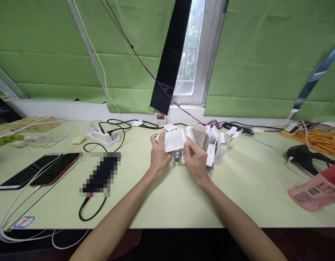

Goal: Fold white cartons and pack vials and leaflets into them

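Note:
A small white box (pixel 175 140) with fine grey print on its side is held up a little above the table. My left hand (pixel 159 154) is closed round its left end. The fingers of my right hand (pixel 196 158) are pressed together at the box's right end; whether they also pinch a flap is too small to make out. Several more white boxes (pixel 221 149), some with raised flaps, stand close behind and to the right of my hands. Below the held box, small clear and silvery items (pixel 177 158) show between my hands, partly hidden.
On the left lie two dark phones (pixel 54 169), a pixelated dark object (pixel 102 174) and a white power strip (pixel 102 137) with cables. To the right are a pink bag (pixel 316 190), a black strapped device (pixel 303 156) and orange sticks (pixel 319 142). The table's front edge (pixel 180 228) is nearest me.

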Available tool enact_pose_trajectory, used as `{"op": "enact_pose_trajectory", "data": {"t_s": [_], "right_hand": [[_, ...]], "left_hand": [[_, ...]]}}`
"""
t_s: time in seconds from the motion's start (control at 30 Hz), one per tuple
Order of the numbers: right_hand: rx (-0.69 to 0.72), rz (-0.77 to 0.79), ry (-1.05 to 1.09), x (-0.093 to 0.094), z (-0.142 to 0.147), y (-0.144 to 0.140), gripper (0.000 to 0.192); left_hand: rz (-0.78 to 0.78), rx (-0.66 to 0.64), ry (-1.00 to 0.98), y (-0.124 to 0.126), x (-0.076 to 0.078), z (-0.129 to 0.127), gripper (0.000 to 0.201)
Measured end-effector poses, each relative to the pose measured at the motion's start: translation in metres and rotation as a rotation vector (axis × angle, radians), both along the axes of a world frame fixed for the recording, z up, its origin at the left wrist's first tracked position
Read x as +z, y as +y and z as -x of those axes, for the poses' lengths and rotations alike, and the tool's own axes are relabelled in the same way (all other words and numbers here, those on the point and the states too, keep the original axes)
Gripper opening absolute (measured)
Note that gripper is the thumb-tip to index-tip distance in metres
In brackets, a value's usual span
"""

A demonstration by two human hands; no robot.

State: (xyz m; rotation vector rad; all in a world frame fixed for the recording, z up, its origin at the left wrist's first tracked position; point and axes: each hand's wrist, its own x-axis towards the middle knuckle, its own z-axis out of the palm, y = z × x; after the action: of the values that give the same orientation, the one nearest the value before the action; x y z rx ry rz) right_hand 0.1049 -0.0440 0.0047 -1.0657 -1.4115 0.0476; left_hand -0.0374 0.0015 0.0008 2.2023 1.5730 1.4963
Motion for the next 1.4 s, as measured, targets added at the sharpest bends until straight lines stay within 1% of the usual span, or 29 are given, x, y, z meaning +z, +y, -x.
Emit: {"op": "enact_pose_trajectory", "data": {"t_s": [0.33, 0.53, 0.8, 1.1, 1.4], "right_hand": [[-0.029, -0.011, 0.014, 0.0007, 0.0007, -0.0006, 0.036], [-0.020, 0.000, 0.010, -0.0014, -0.0003, 0.0002, 0.037], [-0.026, -0.051, -0.017, -0.0024, -0.0012, -0.0001, 0.035], [-0.046, -0.004, -0.004, -0.0020, 0.0006, -0.0035, 0.036], [-0.079, -0.029, 0.026, -0.0053, 0.0006, -0.0015, 0.036]], "left_hand": [[-0.033, -0.002, 0.008, 0.0002, -0.0001, 0.0003, 0.070], [-0.012, 0.015, 0.015, -0.0011, 0.0017, -0.0001, 0.069], [-0.013, 0.023, 0.030, -0.0027, 0.0030, -0.0006, 0.067], [0.005, 0.029, 0.029, -0.0047, 0.0057, -0.0016, 0.066], [0.023, 0.079, 0.059, -0.0058, 0.0064, -0.0012, 0.065]]}}
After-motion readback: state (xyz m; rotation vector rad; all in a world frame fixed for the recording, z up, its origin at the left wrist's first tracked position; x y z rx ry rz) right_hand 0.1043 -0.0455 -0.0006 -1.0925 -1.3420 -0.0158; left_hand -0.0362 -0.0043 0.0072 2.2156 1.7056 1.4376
